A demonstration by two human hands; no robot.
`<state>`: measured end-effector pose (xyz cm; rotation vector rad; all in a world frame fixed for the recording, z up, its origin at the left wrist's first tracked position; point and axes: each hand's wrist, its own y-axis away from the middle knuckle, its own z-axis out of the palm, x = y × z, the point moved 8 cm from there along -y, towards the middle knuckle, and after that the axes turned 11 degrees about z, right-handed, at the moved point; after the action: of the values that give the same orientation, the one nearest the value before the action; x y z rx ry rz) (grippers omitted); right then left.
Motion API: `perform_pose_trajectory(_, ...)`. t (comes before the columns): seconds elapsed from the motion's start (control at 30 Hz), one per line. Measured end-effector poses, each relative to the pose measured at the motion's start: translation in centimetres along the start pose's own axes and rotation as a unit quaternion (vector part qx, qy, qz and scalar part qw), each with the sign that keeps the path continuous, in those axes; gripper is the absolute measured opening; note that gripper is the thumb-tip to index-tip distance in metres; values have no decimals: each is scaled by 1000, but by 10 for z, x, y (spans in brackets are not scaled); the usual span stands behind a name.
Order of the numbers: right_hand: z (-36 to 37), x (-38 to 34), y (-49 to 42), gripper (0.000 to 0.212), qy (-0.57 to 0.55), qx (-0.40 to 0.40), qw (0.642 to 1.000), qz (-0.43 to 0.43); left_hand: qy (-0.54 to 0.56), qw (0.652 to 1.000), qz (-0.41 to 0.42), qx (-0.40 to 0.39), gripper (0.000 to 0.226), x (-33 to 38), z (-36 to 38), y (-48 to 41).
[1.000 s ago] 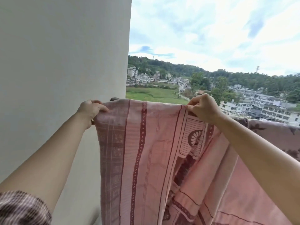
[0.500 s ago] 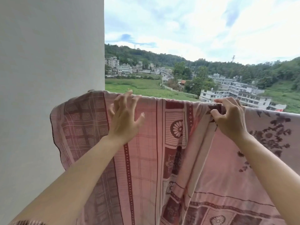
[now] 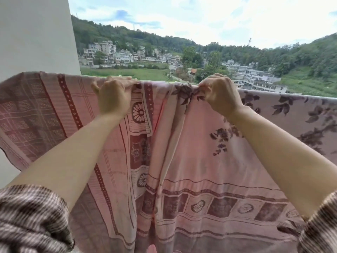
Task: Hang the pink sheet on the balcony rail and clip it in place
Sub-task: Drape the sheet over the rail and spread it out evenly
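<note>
The pink sheet (image 3: 200,152), patterned with maroon squares and flowers, hangs draped over the balcony rail, which it hides entirely. My left hand (image 3: 113,96) grips the sheet's top fold near the middle, fingers curled over the top. To its right, my right hand (image 3: 219,93) pinches a bunched fold of the sheet at the top edge. No clip is visible.
A white wall (image 3: 36,33) rises at the left, with the sheet's left end hanging in front of it. Another fabric with dark leaf prints (image 3: 295,114) covers the rail to the right. Beyond lie open air, fields and buildings.
My left hand, which was flat and open against the sheet, now grips its top fold. My right hand has gathered a bunch of fabric at the top. The view shifted right and closer.
</note>
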<state>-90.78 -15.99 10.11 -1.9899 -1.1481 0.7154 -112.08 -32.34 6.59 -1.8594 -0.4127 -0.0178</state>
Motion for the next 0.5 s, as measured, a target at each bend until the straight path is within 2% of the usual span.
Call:
perform_pose_trajectory(0.1,-20,23,-6,19,-70,11,996,54,-14,998,-40,40,24,15,-18,1)
perform_pose_trajectory(0.2,-41,50,6,16,-157,55,979,116,27,993,-56,99,29,5,-34,16)
perform_pose_trajectory(0.3,-54,64,14,14,-276,103,940,172,96,976,-101,169,28,2,-54,41)
perform_pose_trajectory(0.4,-71,69,8,17,-353,156,900,204,129,962,-137,197,45,6,-64,50)
perform_pose_trajectory(0.43,-75,67,6,16,-358,147,902,189,124,964,-139,192,41,7,-64,48)
perform_pose_trajectory(0.5,-71,54,4,13,-342,46,932,113,94,969,-153,170,28,5,-59,46)
